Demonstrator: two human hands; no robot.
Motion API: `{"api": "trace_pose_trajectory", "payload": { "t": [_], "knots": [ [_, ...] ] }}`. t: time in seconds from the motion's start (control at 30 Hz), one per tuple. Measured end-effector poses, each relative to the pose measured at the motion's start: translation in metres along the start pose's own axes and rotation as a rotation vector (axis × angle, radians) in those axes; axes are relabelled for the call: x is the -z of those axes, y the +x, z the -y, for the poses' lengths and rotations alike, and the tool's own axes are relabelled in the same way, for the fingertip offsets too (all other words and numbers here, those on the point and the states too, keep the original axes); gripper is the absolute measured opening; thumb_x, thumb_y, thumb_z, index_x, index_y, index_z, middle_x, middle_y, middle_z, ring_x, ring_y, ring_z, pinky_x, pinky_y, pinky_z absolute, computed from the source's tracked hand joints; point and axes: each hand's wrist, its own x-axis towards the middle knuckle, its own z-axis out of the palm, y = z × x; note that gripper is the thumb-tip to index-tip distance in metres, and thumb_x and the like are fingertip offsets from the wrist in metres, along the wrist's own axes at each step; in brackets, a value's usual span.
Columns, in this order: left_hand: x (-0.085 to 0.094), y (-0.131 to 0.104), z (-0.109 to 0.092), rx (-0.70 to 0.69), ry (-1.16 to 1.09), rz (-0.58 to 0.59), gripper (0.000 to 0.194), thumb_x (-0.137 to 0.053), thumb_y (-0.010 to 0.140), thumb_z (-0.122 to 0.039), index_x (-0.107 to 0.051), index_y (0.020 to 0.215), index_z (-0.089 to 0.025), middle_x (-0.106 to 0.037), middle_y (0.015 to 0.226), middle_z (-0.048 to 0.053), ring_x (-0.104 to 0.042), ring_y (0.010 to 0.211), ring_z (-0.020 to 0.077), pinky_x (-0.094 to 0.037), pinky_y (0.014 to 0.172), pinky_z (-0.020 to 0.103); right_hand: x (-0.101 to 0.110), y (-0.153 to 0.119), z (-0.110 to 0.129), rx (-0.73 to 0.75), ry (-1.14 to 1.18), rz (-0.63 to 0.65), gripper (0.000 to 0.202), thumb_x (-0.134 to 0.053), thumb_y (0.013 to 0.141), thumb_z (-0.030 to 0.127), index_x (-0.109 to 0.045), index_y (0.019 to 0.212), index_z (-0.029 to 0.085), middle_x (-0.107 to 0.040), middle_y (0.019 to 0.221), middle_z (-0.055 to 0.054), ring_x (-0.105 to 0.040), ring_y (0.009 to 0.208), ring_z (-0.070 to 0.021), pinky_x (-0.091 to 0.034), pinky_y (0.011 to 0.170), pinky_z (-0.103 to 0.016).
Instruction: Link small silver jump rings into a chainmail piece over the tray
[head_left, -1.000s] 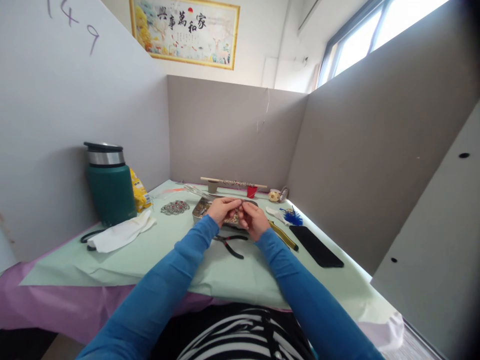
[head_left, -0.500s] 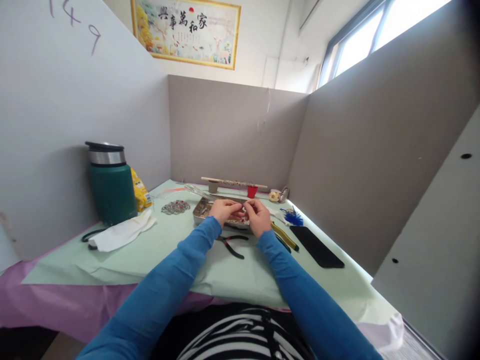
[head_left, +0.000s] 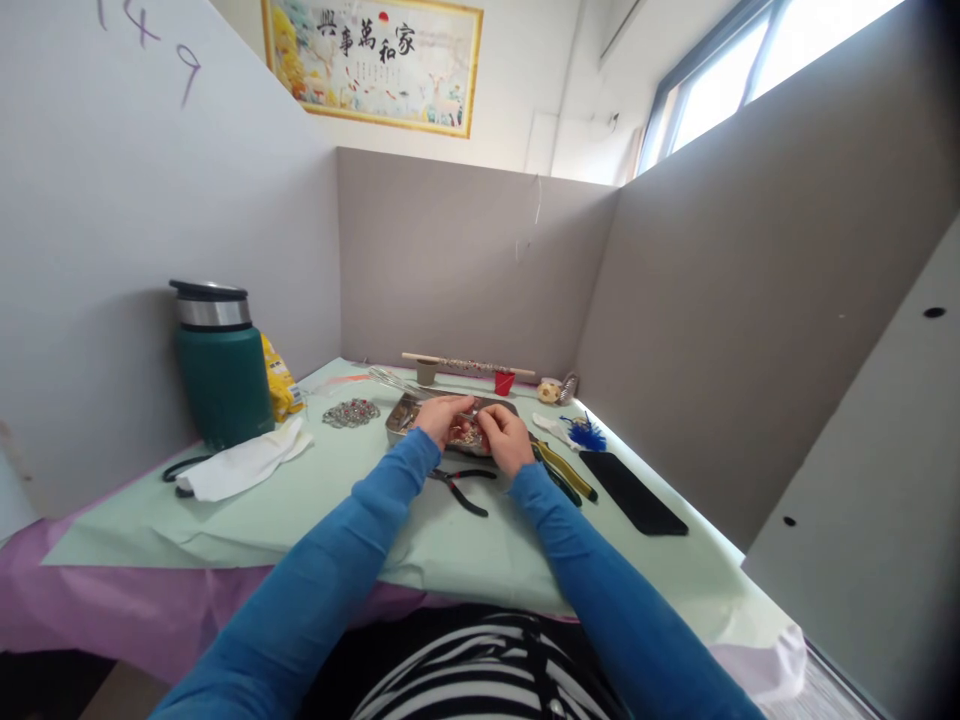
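Observation:
My left hand [head_left: 444,419] is closed in a pinch above a metal tray [head_left: 395,432] of small beads. Close against it, my right hand [head_left: 507,438] also pinches with bent fingers. Whatever lies between the fingertips is too small to make out. Thin, pale wires [head_left: 394,380] stretch from the tray's far left side up to the left; whether they touch my left hand is unclear. Black-handled pliers with red marks [head_left: 466,488] lie just below my hands. Yellow-and-green-handled pliers [head_left: 574,473] rest beside my right wrist.
Left of the tray lies a pile of beaded chain [head_left: 351,413]. A green flask [head_left: 225,380] and white tissue [head_left: 251,465] stand farther left. Behind, a beaded stick [head_left: 469,365] spans a brown cup [head_left: 427,373] and a red cup [head_left: 504,383]. A black phone [head_left: 634,492] lies right.
Both hands have shifted slightly left, and my right hand has dropped a little. My left fingers now lie flatter over the tray. The tools and other objects stay put.

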Motion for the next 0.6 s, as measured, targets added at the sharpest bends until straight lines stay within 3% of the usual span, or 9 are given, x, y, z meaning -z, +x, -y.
{"api": "trace_pose_trajectory", "payload": {
  "t": [0.17,0.3,0.43,0.6],
  "knots": [
    [-0.001,0.0,0.004,-0.024,-0.011,0.091,0.019,-0.069,0.069,-0.022,-0.065,0.081,-0.008,-0.057,0.057,0.001,-0.049,0.042,0.0062,-0.035,0.039,0.018,0.0,0.002,0.0,-0.059,0.086,0.023,0.023,-0.05,0.077,0.042,-0.05,0.067,0.021,-0.046,0.047,0.007,-0.041,0.038,-0.0096,-0.034,0.04,-0.022],
    [0.0,0.0,0.005,-0.056,0.014,0.128,0.019,-0.07,0.068,-0.021,-0.064,0.08,-0.008,-0.059,0.061,0.002,-0.051,0.043,0.0063,-0.037,0.04,0.018,0.001,0.001,0.004,-0.055,0.006,0.028,0.027,-0.048,0.079,0.043,-0.05,0.066,0.02,-0.047,0.046,0.006,-0.041,0.038,-0.0095,-0.032,0.041,-0.022],
    [0.004,0.002,0.001,-0.139,-0.006,0.031,0.009,-0.061,0.075,-0.018,-0.056,0.074,-0.011,-0.064,0.071,0.004,-0.051,0.04,0.0066,-0.041,0.039,0.02,0.004,-0.008,0.009,0.169,-0.362,0.051,0.036,-0.041,0.085,0.043,-0.055,0.064,0.018,-0.056,0.056,0.0,-0.049,0.053,-0.0116,-0.036,0.054,-0.023],
    [0.012,0.007,-0.005,-0.197,-0.073,-0.138,0.007,-0.056,0.079,-0.012,-0.054,0.072,-0.01,-0.059,0.06,0.001,-0.053,0.042,0.007,-0.045,0.042,0.019,0.004,-0.03,0.013,0.443,-0.849,0.392,0.037,-0.042,0.086,0.046,-0.065,0.08,0.018,-0.065,0.081,-0.007,-0.055,0.076,-0.0171,-0.036,0.068,-0.027]
  ]
}}
